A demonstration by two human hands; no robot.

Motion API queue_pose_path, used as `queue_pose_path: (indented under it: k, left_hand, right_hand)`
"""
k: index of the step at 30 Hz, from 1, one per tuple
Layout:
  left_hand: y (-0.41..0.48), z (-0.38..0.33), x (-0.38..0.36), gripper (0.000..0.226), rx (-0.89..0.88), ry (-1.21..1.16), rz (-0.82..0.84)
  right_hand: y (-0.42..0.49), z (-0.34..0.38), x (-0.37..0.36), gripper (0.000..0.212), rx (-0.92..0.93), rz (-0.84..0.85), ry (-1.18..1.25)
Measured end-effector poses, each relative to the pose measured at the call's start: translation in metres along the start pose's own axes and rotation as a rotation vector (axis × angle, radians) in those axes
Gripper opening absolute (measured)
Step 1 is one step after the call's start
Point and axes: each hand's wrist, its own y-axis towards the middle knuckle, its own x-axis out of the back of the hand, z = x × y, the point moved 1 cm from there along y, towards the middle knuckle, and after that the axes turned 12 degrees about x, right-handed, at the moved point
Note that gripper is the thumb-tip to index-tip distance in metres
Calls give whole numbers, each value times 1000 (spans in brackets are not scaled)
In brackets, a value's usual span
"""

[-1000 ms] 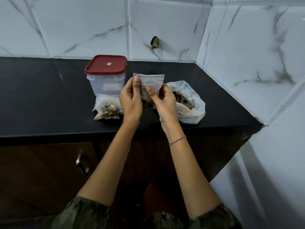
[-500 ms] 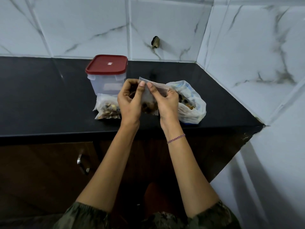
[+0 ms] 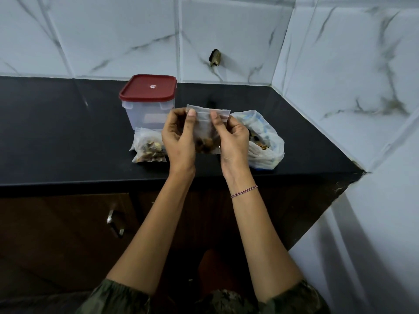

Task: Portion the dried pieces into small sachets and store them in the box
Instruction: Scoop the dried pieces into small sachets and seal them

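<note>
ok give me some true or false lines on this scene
1. The left hand and the right hand both pinch the top of one small zip sachet. True.
2. A filled sachet lies on the black counter in front of the clear box. True.
3. The box's red lid is off. False: it sits on the box.
4. The small zip sachet is empty. False: dried pieces sit at its bottom.
5. The white plastic bag lies left of the box. False: it lies right of the right hand.
</note>
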Motion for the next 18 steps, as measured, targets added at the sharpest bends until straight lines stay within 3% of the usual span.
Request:
queue_pose_path:
  k: [4, 11, 18]
  left_hand:
    - [-4, -4, -5, 9, 83, 5, 53]
    - [-3, -7, -6, 9, 95, -4, -11]
    - [-6, -4, -9, 15, -101, 184, -39]
  right_hand:
    - [-3, -1, -2, 5, 10, -30, -26]
    - [-5, -5, -1, 18, 68, 8, -63]
    - [-9, -2, -8, 32, 226, -106, -207]
